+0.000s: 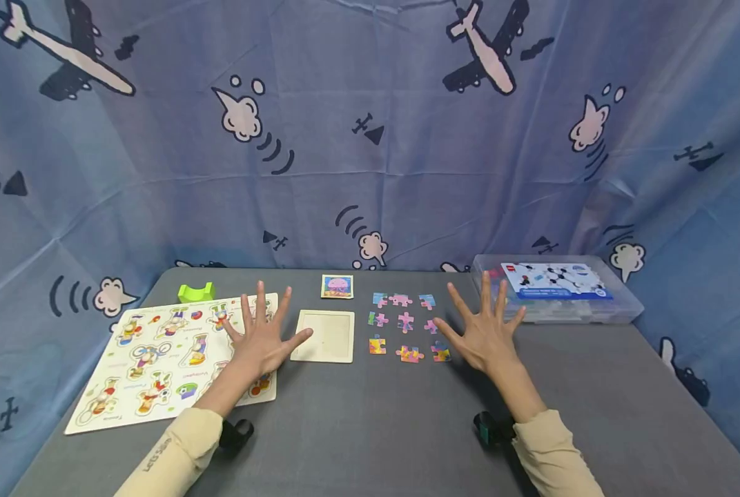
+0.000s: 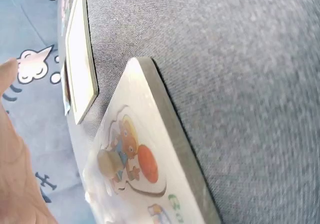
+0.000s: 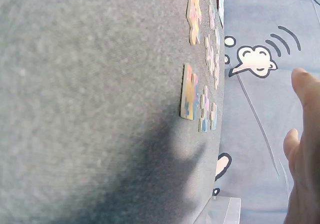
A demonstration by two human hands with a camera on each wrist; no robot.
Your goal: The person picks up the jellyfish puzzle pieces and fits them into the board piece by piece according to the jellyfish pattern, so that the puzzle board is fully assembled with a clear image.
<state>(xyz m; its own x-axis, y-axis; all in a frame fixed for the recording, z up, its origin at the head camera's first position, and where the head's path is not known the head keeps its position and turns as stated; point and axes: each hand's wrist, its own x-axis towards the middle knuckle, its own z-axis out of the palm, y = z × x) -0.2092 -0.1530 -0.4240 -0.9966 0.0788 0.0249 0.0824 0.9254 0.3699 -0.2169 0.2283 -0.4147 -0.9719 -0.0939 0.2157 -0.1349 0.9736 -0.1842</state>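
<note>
While both hands are held with fingers spread and nothing gripped, nine jigsaw pieces [image 1: 410,354] are laid out in three rows, just right of centre in the frame. The left hand [image 1: 261,345] is stretched over the right part of a large picture board [image 1: 174,362] at the frame's left; the right hand [image 1: 484,338] is held beside the right-hand column of pieces, apparently raised above the table [image 1: 370,428]. The pieces can be judged light and fairly stiff, as thin, flat edges are shown in the right wrist view; their printed faces may prove slightly slippery, and their narrow knobs could be damaged if pinched alone. Each is probably best taken by opposite edges of its body, between thumb and fingertip. The shallow square tray [image 1: 323,337] near the centre is judged light and rigid, best held by its rim; above it in the frame a small picture card [image 1: 337,286] is placed. Dark lettering is printed on the left sleeve [image 1: 171,452] at lower left, where only "LETS" seems legible. Green letters, "Ba", are shown on the board at the bottom of the left wrist view. On the clear plastic case [image 1: 556,314] at right, a white and blue label [image 1: 556,281] with a red mark is carried, but its wording cannot be read.
</note>
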